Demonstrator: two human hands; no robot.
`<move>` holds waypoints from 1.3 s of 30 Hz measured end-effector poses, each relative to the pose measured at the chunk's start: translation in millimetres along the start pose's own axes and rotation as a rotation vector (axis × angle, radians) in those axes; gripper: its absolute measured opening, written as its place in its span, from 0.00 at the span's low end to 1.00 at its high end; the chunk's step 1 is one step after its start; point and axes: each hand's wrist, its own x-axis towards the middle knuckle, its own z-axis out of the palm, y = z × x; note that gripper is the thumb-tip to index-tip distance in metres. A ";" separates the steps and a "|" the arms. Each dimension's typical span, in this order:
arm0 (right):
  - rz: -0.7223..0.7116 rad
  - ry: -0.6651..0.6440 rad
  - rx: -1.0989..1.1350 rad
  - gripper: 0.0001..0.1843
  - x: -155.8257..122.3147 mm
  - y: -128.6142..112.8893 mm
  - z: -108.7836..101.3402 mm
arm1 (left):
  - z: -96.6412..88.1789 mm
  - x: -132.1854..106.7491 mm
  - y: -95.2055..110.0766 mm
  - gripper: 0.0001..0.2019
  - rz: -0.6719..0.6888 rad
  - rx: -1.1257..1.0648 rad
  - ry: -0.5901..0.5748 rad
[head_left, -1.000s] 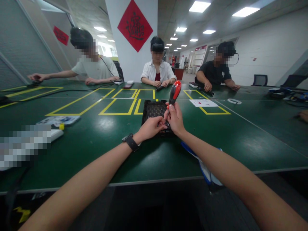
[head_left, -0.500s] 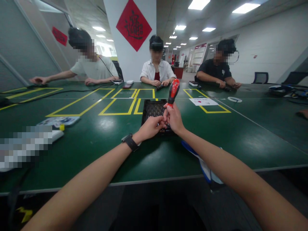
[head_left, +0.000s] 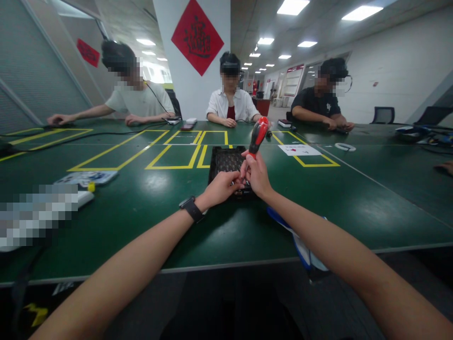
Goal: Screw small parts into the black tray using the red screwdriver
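The screwdriver (head_left: 259,132) is pinched, tilted, by the right grip (head_left: 258,177) over the black tray (head_left: 226,150) on the counter (head_left: 230,241); whether anything is pinched by the left grip (head_left: 220,188) cannot be told; the screwdriver, likely light and stiff, is best held by its handle (head_left: 257,139)

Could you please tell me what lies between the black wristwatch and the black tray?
In the head view, the left hand lies there, bridging the stretch from the wristwatch to the black tray.

Head view, forward (and downward)
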 end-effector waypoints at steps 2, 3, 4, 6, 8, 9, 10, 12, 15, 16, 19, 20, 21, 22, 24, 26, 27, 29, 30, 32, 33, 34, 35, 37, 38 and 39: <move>0.008 -0.028 -0.003 0.15 0.0 0.3 -0.6 | -0.4 -0.5 0.5 0.03 0.014 -0.063 -0.025; 0.010 -0.035 -0.005 0.15 -0.1 0.5 -0.5 | -0.4 -0.6 0.9 0.02 0.016 -0.087 -0.032; 0.010 -0.036 -0.006 0.15 -0.1 0.6 -0.3 | -0.4 -0.6 1.3 0.02 0.015 -0.102 -0.035; 0.004 -0.020 -0.004 0.15 0.0 0.9 0.6 | -0.4 -0.5 2.6 0.03 0.004 -0.108 -0.033; -0.005 0.013 0.001 0.15 0.3 1.4 1.6 | -0.5 -0.3 4.1 0.03 -0.008 -0.085 -0.019; -0.009 0.030 0.002 0.15 0.7 1.8 2.0 | -0.6 -0.2 5.0 0.04 -0.015 -0.068 -0.004; -0.011 0.044 0.004 0.15 1.1 2.3 2.3 | -0.8 -0.2 5.7 0.05 -0.023 -0.050 0.012; -0.017 0.064 0.007 0.15 1.8 3.4 2.5 | -0.9 -0.5 6.8 0.07 -0.045 -0.014 0.042; -0.024 0.068 0.006 0.14 1.9 4.1 2.6 | -0.5 -1.4 6.9 0.10 -0.070 0.023 0.063; -0.028 0.067 0.003 0.14 1.6 3.8 2.7 | -0.3 -1.6 6.7 0.11 -0.074 0.030 0.067; -0.045 0.062 -0.006 0.14 0.3 1.4 3.3 | 0.3 -1.9 5.7 0.11 -0.067 0.035 0.079; -0.051 0.059 -0.007 0.14 -0.1 0.4 3.5 | 0.4 -1.8 5.3 0.11 -0.060 0.040 0.083; -0.054 0.055 -0.007 0.14 -0.3 -0.6 3.7 | 0.4 -1.7 4.8 0.11 -0.051 0.051 0.087; -0.055 0.050 -0.006 0.14 -0.4 -1.4 3.8 | 0.5 -1.6 4.4 0.11 -0.042 0.067 0.090; -0.049 0.036 -0.004 0.15 0.0 -2.2 3.4 | 0.6 -1.3 3.3 0.08 -0.021 0.107 0.087; -0.037 0.020 0.001 0.16 0.5 -1.9 2.7 | 0.7 -1.2 2.3 0.05 0.007 0.136 0.071; -0.030 0.009 0.005 0.16 0.7 -1.3 2.2 | 0.7 -1.1 1.9 0.05 0.023 0.141 0.062; -0.020 -0.008 0.010 0.16 0.7 -0.2 1.6 | 0.7 -1.1 1.5 0.05 0.052 0.132 0.045; -0.019 -0.015 0.010 0.16 0.5 0.3 1.5 | 0.6 -1.0 1.5 0.05 0.061 0.122 0.042; -0.028 -0.016 0.004 0.17 -0.3 0.7 1.6 | 0.5 -1.0 1.9 0.06 0.056 0.106 0.046; -0.036 -0.014 0.002 0.17 -0.7 0.7 1.8 | 0.6 -1.0 2.0 0.06 0.043 0.100 0.055; -0.044 -0.016 0.001 0.17 -1.1 0.5 2.0 | 0.8 -1.1 2.1 0.06 0.025 0.096 0.064; -0.050 -0.021 0.002 0.17 -1.3 0.4 2.2 | 1.2 -1.2 2.1 0.07 0.007 0.094 0.070; -0.057 -0.027 0.005 0.16 -1.7 -0.1 2.5 | 2.1 -1.4 1.4 0.10 -0.019 0.090 0.078; -0.059 -0.028 0.007 0.16 -1.7 -0.2 2.6 | 2.6 -1.5 0.8 0.11 -0.025 0.091 0.082; -0.063 -0.024 0.008 0.15 -1.8 -0.4 2.8 | 3.1 -1.6 0.2 0.11 -0.026 0.098 0.088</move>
